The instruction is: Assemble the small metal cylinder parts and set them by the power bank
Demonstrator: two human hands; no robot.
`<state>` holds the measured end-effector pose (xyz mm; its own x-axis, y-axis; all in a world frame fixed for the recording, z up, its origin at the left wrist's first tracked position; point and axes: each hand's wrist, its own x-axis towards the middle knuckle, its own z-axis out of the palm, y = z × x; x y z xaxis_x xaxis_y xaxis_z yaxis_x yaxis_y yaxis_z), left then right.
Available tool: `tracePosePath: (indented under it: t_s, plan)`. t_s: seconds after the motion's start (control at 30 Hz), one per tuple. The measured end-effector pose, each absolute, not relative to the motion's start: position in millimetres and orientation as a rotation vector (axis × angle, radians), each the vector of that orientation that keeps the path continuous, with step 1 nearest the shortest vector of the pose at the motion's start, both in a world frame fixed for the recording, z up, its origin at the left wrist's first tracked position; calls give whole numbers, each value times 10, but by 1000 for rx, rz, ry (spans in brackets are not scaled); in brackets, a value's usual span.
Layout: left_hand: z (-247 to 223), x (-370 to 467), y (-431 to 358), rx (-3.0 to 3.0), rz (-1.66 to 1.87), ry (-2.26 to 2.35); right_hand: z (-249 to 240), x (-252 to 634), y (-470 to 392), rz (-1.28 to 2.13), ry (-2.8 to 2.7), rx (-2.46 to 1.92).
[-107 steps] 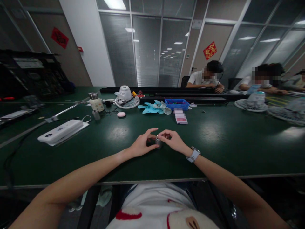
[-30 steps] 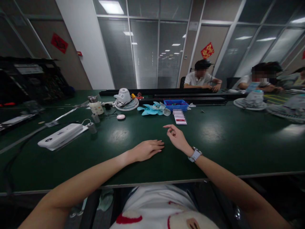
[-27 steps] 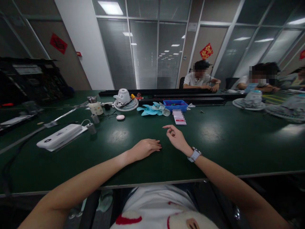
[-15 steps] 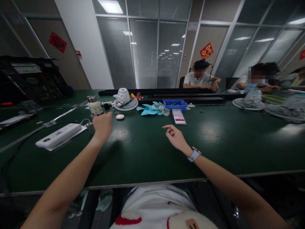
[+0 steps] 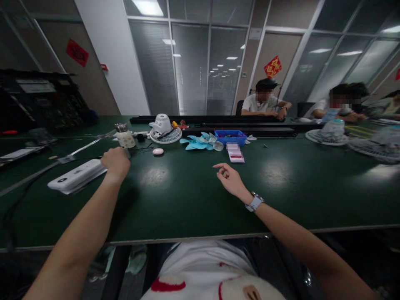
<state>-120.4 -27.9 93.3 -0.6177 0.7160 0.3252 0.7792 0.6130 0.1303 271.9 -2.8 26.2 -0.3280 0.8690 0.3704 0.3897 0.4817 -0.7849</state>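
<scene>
My left hand [image 5: 116,163] is closed above the table's left part, at the right end of a long white device [image 5: 76,175]; whatever its fingers hold is hidden behind the hand. Just behind it stands a patterned bottle with a metal lid [image 5: 125,137]. To the right of that hand a small pale pink oval object [image 5: 158,151] lies on the table. My right hand [image 5: 230,178], with a watch at the wrist, hovers over the green tabletop with fingers loosely curled, forefinger stretched out, holding nothing. Beyond it lies a pink and white packet [image 5: 235,153].
Blue fan blades [image 5: 200,142], a blue tray [image 5: 230,138] and a white fan part [image 5: 163,125] lie farther back, before long black bars [image 5: 250,131]. Dark equipment [image 5: 40,100] stands at the left. People sit across the table; more fan parts [image 5: 333,132] lie at right.
My left hand has moved left and a little nearer, from in front of the bottle to the white device's right end, covering the small grey item there. My right hand has stayed still.
</scene>
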Motion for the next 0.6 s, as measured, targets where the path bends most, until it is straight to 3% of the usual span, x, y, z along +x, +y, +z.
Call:
tracePosePath:
  t_s: [0.6]
  plan:
    - [911,-1377,-264,-1218,-429,-2585,246,2727,-16,737,-1931,-1052]
